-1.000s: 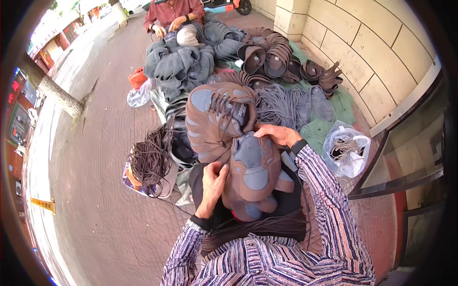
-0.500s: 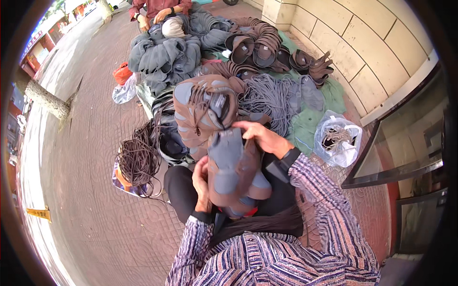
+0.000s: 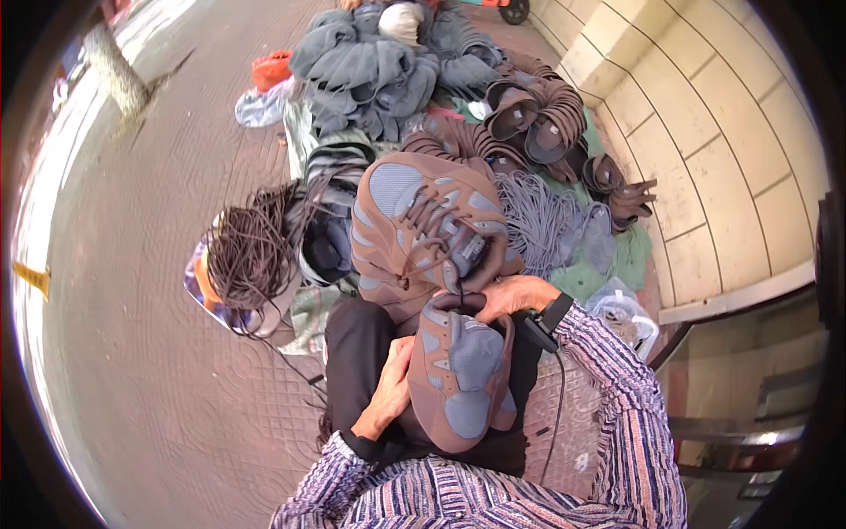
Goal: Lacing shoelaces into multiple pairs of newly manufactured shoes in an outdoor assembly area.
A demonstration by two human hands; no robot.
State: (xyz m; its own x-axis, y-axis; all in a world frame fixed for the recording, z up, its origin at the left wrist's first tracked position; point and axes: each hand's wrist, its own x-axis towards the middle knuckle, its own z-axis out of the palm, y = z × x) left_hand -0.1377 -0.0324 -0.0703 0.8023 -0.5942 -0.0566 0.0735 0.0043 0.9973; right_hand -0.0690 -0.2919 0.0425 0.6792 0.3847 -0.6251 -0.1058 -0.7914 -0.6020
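An unlaced brown and grey shoe upper point(image 3: 467, 379) lies across my lap, its toe pointing toward me. My left hand point(image 3: 395, 388) grips its left side, fingers partly hidden under the edge. At the collar end, my right hand point(image 3: 518, 297) is closed on the upper, with some fingertips hidden behind the tongue and collar. Just beyond it stands a stack of matching uppers point(image 3: 374, 229). The topmost has brown laces point(image 3: 427, 216) threaded through it and touches or nearly touches the held upper.
Bundles of brown laces point(image 3: 251, 260) and grey laces point(image 3: 538, 216) lie left and right of the stack. Nested grey uppers point(image 3: 361, 75) and brown uppers point(image 3: 555, 119) cover a green cloth point(image 3: 630, 260) farther away. A tiled wall point(image 3: 705, 167) and a plastic bag point(image 3: 621, 309) are at the right.
My view has shifted, and the far co-worker has mostly left the frame. The held upper has tipped to show its front and eyelets. My right hand stays at its collar.
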